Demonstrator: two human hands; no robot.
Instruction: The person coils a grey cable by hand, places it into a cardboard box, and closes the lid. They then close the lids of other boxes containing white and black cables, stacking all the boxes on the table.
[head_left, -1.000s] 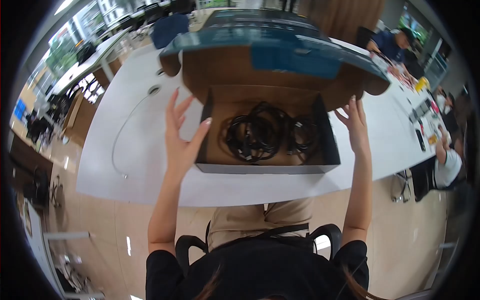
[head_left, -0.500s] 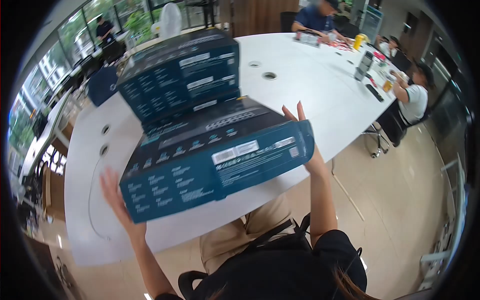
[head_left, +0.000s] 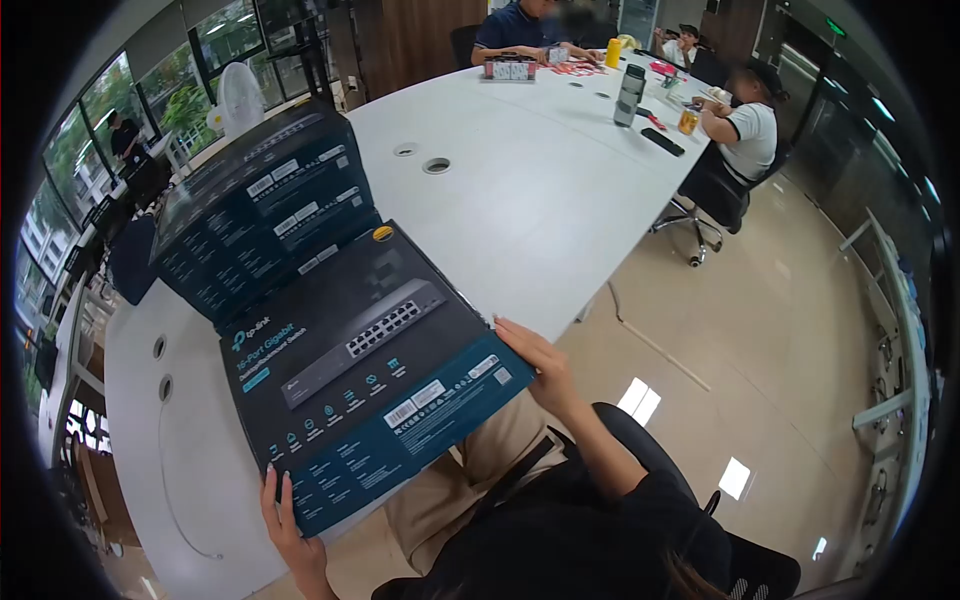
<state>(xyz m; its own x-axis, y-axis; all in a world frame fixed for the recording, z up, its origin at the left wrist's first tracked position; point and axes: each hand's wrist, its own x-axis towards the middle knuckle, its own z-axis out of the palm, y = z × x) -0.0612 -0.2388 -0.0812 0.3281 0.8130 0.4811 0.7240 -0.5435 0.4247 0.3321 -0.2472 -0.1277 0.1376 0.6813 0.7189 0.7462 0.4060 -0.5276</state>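
Observation:
A dark blue-green tp-link 16-port switch box [head_left: 365, 350] lies in front of me, its top and printed front side showing. Its near edge reaches past the table edge, above my lap. My left hand [head_left: 290, 525] grips the near left corner, with fingers laid on the top and side. At the right end, my right hand [head_left: 540, 362] clasps the box, fingers along the edge; the thumb is hidden. Just behind stand similar switch boxes [head_left: 265, 205] in a stack, close against the held box.
The white table [head_left: 480, 220] has round cable holes and a thin white cable [head_left: 165, 480] at left. A grey bottle [head_left: 629, 97], a black phone [head_left: 662, 142] and a yellow bottle [head_left: 613, 53] stand or lie farther off. Other people sit at the far side.
My left hand has come onto the box's near left corner, and my right hand has moved down its right end. The box's top now faces me more. My view has turned right.

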